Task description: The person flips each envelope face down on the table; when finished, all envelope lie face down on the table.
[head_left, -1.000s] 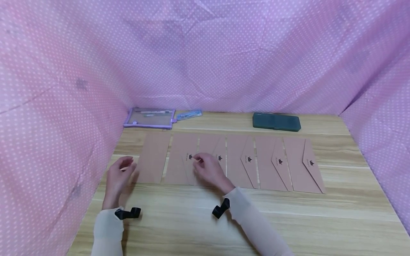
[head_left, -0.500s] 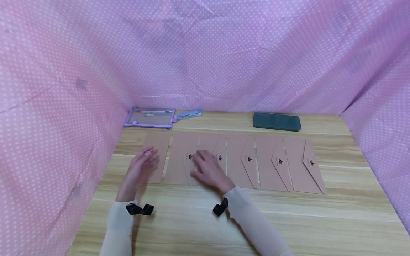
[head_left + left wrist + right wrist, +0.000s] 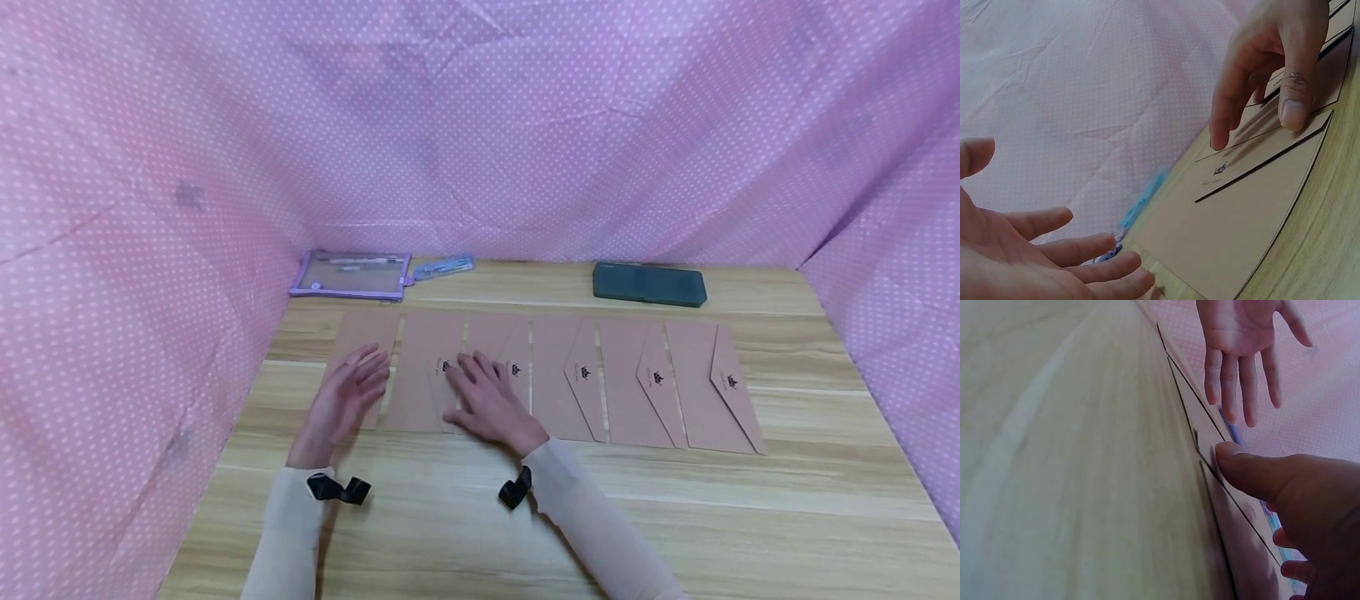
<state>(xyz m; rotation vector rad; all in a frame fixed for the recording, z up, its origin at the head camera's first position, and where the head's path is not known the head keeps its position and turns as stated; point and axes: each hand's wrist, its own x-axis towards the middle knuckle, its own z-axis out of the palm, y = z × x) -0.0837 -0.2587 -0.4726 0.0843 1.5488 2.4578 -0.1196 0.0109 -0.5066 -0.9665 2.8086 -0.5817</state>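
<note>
Several kraft-paper envelopes lie in a row, most with a pointed flap and a small black crown print. My left hand (image 3: 347,396) is held over the leftmost envelope (image 3: 367,327), palm turned to the right, fingers extended and holding nothing. Over the third envelope (image 3: 487,331) is my right hand (image 3: 491,402), fingers spread, fingertips by the right edge of the second envelope (image 3: 426,337). In the left wrist view the right hand (image 3: 1279,56) hovers close above an envelope (image 3: 1229,231). Its thumb (image 3: 1254,472) shows near a flap edge in the right wrist view.
Behind the row lie a purple-edged zip pouch (image 3: 348,279) with pens and a small blue packet (image 3: 444,267). A dark green case (image 3: 648,285) stands at the back right. Pink dotted cloth (image 3: 480,133) walls the wooden table (image 3: 675,517) on the back and sides.
My left hand has moved right from the table's left side to over the leftmost envelope and opened out. The right hand's fingers have gone from curled to spread, staying in place.
</note>
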